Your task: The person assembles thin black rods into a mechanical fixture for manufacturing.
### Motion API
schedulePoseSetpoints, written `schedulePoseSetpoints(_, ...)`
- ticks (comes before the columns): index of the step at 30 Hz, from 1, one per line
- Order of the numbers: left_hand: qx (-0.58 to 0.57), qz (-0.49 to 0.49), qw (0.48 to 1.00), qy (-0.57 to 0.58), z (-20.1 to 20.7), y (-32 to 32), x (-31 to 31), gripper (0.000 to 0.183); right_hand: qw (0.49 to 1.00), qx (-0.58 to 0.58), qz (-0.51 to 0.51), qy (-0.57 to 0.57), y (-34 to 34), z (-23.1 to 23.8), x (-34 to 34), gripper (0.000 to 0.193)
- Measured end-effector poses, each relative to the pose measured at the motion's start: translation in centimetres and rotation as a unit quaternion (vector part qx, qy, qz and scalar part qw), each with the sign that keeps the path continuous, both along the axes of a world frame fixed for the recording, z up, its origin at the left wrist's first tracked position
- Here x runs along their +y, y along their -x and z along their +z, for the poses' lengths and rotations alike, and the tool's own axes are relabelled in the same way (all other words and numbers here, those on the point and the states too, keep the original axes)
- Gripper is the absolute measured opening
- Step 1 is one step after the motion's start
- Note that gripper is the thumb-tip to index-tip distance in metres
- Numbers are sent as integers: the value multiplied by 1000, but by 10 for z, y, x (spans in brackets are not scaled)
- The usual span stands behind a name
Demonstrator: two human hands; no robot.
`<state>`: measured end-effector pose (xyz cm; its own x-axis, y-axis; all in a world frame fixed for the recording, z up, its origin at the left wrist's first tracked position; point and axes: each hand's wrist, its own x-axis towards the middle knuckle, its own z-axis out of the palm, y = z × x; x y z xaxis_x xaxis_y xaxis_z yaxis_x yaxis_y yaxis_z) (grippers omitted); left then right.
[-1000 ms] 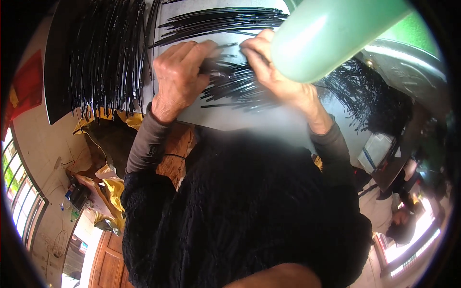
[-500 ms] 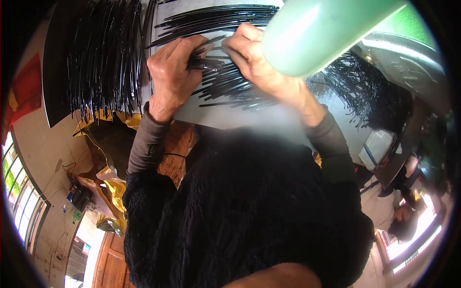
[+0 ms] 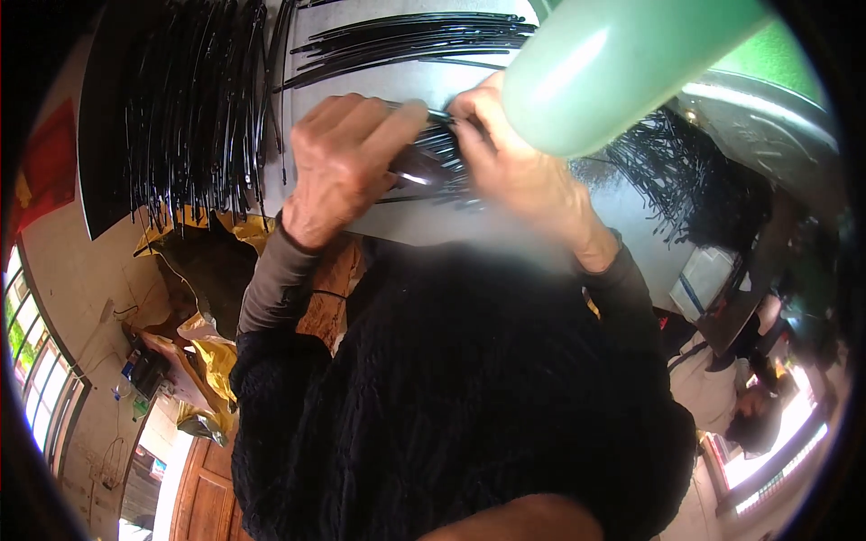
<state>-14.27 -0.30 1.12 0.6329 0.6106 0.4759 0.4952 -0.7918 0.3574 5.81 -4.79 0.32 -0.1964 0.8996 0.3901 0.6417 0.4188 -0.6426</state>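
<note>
My left hand (image 3: 345, 162) is closed around a dark tool (image 3: 419, 169) with a shiny edge; motion blurs it, and its exact kind does not show. Close to it on the right, my right hand (image 3: 519, 167) pinches the end of a thin black strip (image 3: 439, 117) between thumb and fingers. Under and between both hands lies a loose batch of glossy black strips (image 3: 442, 149) on the pale tabletop (image 3: 397, 216). My palms and fingers hide part of that batch.
A thick layer of long black strips (image 3: 198, 117) covers the table's left side. More strips (image 3: 406, 41) lie crosswise at the far side. A tangled black heap (image 3: 677, 171) sits at right. A pale green rounded object (image 3: 595, 72) looms over my right hand. Yellow sacking (image 3: 216, 361) hangs below left.
Both hands have come nearer to me and slightly right. My left hand has turned with the dark tool, its knuckles now upward. Fewer strips show under my hands.
</note>
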Motion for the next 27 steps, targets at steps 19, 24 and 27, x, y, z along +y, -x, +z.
schedulePoseSetpoints(19,-120,149,981,10,-12,15,2,12,987,-148,-42,-51,-38,2,10,14)
schedulePoseSetpoints(24,-124,189,974,-32,-5,17,3,3,991,-127,-7,-48,-42,-3,9,17)
schedulePoseSetpoints(27,-293,199,925,140,-5,16,-10,4,995,-81,-49,-37,-41,-5,3,14)
